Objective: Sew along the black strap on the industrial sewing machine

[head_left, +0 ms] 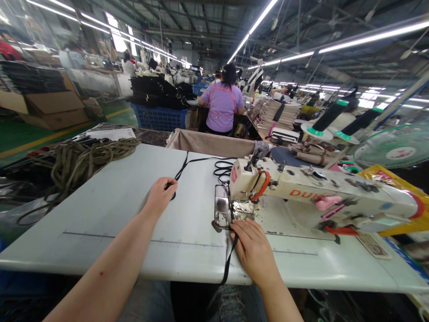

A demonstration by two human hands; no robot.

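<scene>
A cream sewing machine (321, 192) stands on the white table (110, 210), its head and presser foot at the middle. A thin black strap (229, 264) runs from the table's front edge up under the presser foot, and more of it loops behind the machine and across the table. My right hand (253, 248) lies just in front of the presser foot, fingers pressed on the strap. My left hand (161, 194) reaches out to the left of the machine, fingers closed on another stretch of the same strap.
A heap of olive cord (80, 156) lies at the table's left rear. A beige fabric bin (214, 143) hangs behind the table. Thread cones (326, 117) and a green fan (395, 150) stand at the right. A person in a purple shirt (221, 105) works ahead.
</scene>
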